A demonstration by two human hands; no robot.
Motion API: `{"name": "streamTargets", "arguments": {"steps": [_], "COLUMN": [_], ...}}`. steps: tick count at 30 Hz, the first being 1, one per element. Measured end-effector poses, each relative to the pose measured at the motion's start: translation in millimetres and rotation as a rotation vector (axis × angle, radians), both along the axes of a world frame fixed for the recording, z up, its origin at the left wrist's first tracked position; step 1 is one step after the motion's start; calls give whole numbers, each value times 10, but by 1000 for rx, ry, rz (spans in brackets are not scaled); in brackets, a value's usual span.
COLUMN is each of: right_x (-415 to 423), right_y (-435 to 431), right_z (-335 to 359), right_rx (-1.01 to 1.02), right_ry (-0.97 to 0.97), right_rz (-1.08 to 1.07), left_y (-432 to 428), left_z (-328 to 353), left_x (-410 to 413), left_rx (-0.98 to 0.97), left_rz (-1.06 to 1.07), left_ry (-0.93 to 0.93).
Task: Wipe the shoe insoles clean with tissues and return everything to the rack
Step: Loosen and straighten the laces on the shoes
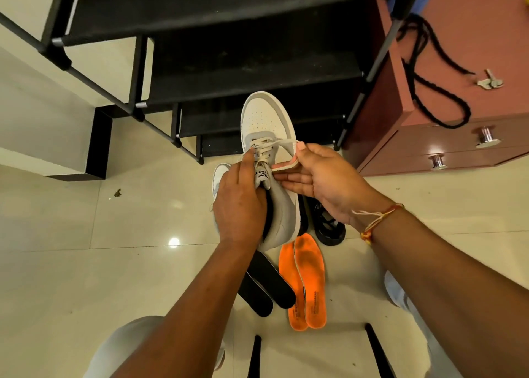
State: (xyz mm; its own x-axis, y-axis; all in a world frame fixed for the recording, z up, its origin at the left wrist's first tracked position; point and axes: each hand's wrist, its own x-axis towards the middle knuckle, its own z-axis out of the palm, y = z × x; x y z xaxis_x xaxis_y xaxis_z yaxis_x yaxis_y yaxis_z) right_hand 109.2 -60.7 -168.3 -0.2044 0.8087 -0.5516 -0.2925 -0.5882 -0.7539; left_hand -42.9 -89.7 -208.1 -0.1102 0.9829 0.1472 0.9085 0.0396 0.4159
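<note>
I hold a white and grey sneaker [264, 120] above the floor, toe pointing toward the black shoe rack [229, 71]. My left hand [237, 206] grips it at the tongue and collar. My right hand [320, 177] pinches a grey insole [286, 151] that curves up out of the sneaker's opening. Two orange insoles [307, 286] and two black insoles [266, 283] lie on the tiles below. A second white sneaker [220, 174] peeks out behind my left hand. No tissue is in view.
A black shoe [329, 229] lies on the floor under my right wrist. A reddish-brown drawer cabinet [446, 137] stands at the right, with a black cord and keys [489, 81] on top. Glossy cream tiles [86, 263] spread left. Black chair legs [254, 354] stand near my knees.
</note>
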Motion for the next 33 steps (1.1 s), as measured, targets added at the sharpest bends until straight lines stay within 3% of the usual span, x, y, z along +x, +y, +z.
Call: {"name": "streamTargets", "arguments": {"steps": [4,15,20,28,33], "right_x": [38,-54,-51,-74,-64], "right_y": [24,-11,-19,-4,4], "right_z": [4,-336,-293,-340,-265], "right_rx": [-68,374,457,454,281], "right_ry": [120,-583,-806,-741,-423], "right_rz": [-1,127,161,59,-51], "left_y": [22,15,13,-34,-50], "left_z": [-2,-51,-64,-74,-61], "left_x": [-51,-37,8,65,62], "left_rx": [25,-29,-40,30,76], "left_rz": [1,89,98,-24,-68], "left_ry": [4,-67,-109,-180,-185]}}
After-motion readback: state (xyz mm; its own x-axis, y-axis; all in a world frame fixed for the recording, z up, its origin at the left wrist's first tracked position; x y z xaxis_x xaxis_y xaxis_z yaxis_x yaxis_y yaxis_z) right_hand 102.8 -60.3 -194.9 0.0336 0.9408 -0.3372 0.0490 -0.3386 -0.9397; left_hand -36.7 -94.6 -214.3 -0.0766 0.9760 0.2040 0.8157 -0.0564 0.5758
